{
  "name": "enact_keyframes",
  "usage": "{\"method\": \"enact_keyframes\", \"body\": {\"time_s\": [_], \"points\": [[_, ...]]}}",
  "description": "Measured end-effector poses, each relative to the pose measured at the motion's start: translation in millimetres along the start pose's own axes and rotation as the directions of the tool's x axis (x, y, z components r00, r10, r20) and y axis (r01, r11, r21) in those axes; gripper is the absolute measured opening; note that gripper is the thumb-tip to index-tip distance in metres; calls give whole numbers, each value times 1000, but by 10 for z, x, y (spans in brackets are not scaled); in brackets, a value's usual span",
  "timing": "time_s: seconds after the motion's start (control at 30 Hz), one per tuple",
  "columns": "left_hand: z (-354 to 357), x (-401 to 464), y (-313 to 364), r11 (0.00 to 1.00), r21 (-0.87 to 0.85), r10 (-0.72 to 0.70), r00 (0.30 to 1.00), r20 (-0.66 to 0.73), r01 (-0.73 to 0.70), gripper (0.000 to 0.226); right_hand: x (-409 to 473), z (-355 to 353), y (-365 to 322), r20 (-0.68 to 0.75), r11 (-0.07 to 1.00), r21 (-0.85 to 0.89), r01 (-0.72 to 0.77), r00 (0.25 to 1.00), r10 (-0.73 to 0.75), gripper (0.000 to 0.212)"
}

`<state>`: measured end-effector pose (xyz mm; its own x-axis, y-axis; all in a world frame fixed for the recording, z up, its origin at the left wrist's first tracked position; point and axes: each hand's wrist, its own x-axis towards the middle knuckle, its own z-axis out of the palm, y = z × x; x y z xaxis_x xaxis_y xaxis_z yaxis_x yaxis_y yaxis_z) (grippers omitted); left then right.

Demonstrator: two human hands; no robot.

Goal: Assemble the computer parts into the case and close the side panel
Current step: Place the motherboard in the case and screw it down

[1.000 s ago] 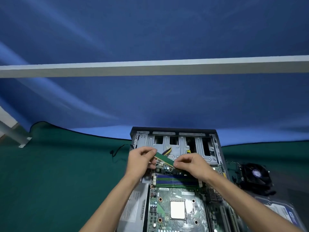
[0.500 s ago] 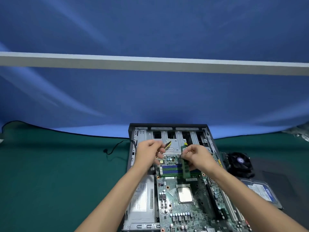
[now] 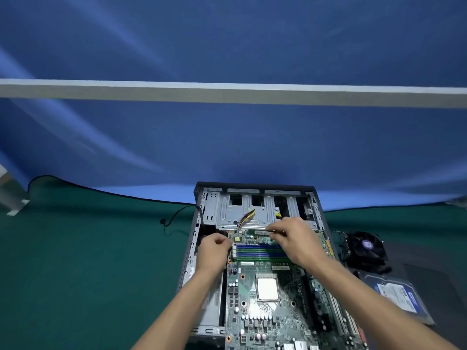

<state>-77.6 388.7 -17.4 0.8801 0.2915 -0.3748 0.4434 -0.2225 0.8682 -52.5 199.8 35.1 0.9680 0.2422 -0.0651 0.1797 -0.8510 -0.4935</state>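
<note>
Fingers [image 3: 279,232] of right hand [image 3: 298,239] pinching memory stick [image 3: 262,232], long axis nine-to-three, just twelve o'clock of parallel memory slots [image 3: 260,251]; left hand [image 3: 214,251] curled at their nine o'clock end, grasp unclear.

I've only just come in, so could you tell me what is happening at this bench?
A person is fitting parts into an open computer case lying on a green mat. The right hand holds a RAM stick level above the blue and green memory slots, not yet seated. The left hand rests curled at the slots' left end. The processor sits bare; a cooler fan and hard drive wait outside, to the right.
</note>
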Motion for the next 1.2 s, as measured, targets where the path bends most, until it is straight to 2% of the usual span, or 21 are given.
{"method": "enact_keyframes", "body": {"time_s": [0.1,0.2,0.3,0.6,1.03,1.2], "points": [[36,-19,-47,1000,8,16,998,-59,-15,21,13,116,40,8,999,20,38,999,-38,27],[61,-24,-110,996,90,26,995,-100,-17,33,51,227,27,31,997,5,83,996,-83,28],[60,3,-125,992,121,35,995,-97,-23,38,114,316,3,30,995,15,96,995,-96,29],[60,25,-170,1000,21,5,997,-73,-4,31,126,447,56,43,993,70,94,994,-97,28],[80,-43,-131,998,57,34,994,-99,-29,34,103,437,4,-21,979,-51,199,979,-201,28],[80,-51,-129,998,45,38,995,-93,-34,31,91,408,7,-26,979,-68,191,981,-193,27]]}}
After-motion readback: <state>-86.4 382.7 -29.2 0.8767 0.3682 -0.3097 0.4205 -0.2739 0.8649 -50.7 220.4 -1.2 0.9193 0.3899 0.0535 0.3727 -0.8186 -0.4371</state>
